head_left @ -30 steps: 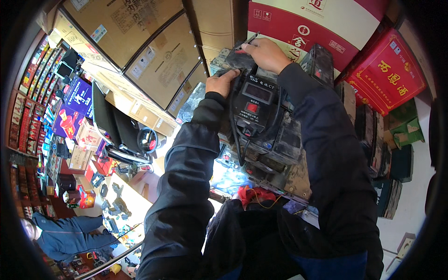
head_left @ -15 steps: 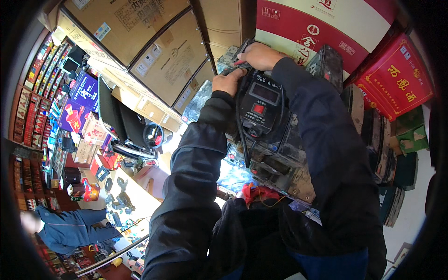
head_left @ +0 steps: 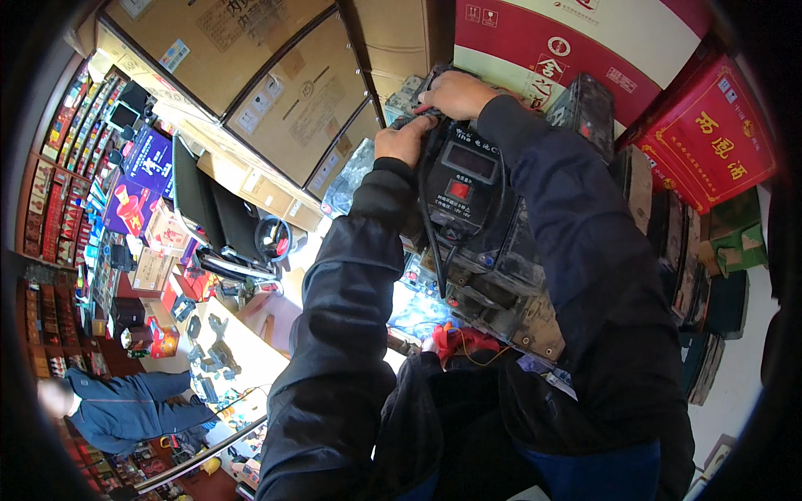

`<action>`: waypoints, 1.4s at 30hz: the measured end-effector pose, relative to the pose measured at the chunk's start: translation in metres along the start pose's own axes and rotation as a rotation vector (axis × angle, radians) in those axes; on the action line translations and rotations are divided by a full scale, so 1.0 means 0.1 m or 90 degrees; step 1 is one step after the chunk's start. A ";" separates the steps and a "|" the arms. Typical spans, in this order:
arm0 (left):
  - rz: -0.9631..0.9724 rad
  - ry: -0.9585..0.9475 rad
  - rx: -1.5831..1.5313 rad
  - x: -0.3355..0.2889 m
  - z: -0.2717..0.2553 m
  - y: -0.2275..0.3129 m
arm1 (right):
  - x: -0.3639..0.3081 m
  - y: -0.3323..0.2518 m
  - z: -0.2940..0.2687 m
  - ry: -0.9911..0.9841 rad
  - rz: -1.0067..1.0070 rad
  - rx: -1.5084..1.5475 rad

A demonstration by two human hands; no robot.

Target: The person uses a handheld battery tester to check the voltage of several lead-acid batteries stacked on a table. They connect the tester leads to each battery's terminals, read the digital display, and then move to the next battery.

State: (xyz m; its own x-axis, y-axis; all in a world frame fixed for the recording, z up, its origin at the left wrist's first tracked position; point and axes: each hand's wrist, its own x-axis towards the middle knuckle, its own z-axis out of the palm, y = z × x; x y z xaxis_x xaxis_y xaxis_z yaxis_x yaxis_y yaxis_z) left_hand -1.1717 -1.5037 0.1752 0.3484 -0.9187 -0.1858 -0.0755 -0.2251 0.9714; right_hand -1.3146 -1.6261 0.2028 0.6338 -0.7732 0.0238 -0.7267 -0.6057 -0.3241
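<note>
A black battery tester with a dark display and a red button lies on stacked, dusty batteries in front of me. Its black cable loops down along the left side. At the tester's far end, my right hand is closed around a dark clamp with a red part. My left hand sits just to the left and nearer, thumb and fingers closed beside that clamp. What the left fingers grip is hidden. Both forearms, in dark sleeves, reach over the batteries.
Large brown cartons rise at the far left, and red and white boxes stand behind the batteries. More batteries line the right side. A red cloth lies close to me. Further left, a person is near a cluttered table.
Both hands stay at the tester's far end with nearly the same grip. The whole view has shifted slightly; nothing else has visibly moved.
</note>
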 end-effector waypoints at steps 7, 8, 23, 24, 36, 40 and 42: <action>0.009 0.019 0.053 -0.04 -0.02 0.05 | -0.15 -0.11 -0.11 0.010 0.010 0.124; 0.009 0.010 0.029 -0.05 -0.01 0.04 | -0.16 -0.12 -0.11 0.003 0.020 0.131; 0.014 0.005 0.020 0.12 0.01 -0.09 | -0.05 -0.17 -0.13 -0.017 0.012 -0.032; 0.023 0.006 0.030 0.11 0.01 -0.09 | -0.05 -0.17 -0.13 -0.027 -0.007 -0.056; 0.047 0.028 0.053 -0.02 0.03 -0.04 | -0.02 -0.09 0.05 0.020 0.089 0.040; 0.082 0.049 0.065 0.02 0.06 -0.10 | -0.09 -0.17 -0.01 0.041 0.120 0.039; 0.086 0.063 0.053 0.04 0.08 -0.13 | -0.13 -0.22 -0.03 0.058 0.149 0.028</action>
State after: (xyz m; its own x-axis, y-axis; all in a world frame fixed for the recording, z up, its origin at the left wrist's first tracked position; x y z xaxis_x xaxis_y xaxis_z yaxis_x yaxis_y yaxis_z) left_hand -1.1770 -1.5075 0.1610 0.4200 -0.9069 -0.0352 -0.2038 -0.1320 0.9701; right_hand -1.3077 -1.6032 0.2122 0.4214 -0.9064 0.0280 -0.8375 -0.4008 -0.3714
